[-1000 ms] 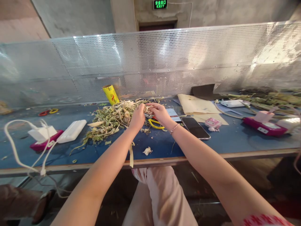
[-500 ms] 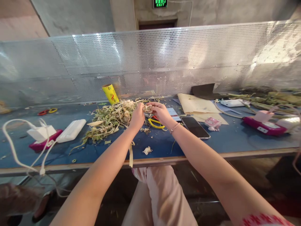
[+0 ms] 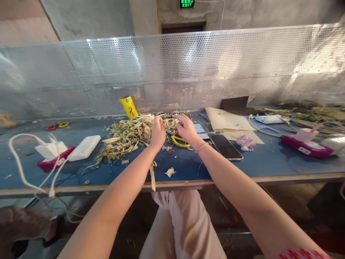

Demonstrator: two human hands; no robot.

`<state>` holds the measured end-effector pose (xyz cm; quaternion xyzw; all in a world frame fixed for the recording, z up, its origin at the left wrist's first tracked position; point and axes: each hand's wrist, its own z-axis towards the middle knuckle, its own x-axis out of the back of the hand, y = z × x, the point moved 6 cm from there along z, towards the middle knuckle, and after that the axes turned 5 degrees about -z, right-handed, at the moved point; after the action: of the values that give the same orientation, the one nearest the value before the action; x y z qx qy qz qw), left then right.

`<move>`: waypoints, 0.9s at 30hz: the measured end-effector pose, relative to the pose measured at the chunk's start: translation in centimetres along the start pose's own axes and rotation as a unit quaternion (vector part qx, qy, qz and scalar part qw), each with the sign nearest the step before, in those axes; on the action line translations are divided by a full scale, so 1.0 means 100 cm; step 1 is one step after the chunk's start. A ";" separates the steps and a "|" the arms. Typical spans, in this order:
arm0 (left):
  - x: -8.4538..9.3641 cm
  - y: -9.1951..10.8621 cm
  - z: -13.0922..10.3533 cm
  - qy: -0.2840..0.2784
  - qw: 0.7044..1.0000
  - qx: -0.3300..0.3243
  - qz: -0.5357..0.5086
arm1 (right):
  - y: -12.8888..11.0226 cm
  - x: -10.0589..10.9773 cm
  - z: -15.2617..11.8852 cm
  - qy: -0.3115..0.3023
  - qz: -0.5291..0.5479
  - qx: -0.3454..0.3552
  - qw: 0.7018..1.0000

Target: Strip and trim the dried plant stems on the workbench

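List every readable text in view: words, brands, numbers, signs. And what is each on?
"EXIT": lit green sign; Chinese characters above it are cut off by the frame edge.
Yellow tube: printed marks, too small to read.
Pale card or screen: faint marks, too blurred.
Nothing else legible.

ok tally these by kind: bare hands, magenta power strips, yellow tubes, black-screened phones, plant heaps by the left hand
Left hand, right hand: 2
Magenta power strips: 2
Yellow tube: 1
Black-screened phone: 1
Plant heap: 1
Total: 7
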<state>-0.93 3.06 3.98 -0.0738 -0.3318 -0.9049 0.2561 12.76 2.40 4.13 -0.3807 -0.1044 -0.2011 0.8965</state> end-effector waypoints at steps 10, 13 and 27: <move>0.005 -0.010 0.005 0.040 0.999 0.017 -0.001 | 0.009 0.001 0.002 -0.001 0.026 -0.045 0.999; 0.004 -0.011 0.006 0.036 0.999 0.018 -0.006 | 0.007 0.003 0.002 -0.002 -0.007 -0.040 0.999; 0.007 0.009 0.001 0.030 0.999 -0.023 -0.013 | 0.009 0.012 0.004 0.047 0.006 -0.032 0.998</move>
<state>-1.05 2.28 4.72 -0.0482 -0.3043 -0.9172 0.2527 14.22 2.88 4.24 -0.3999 -0.0538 -0.2168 0.8889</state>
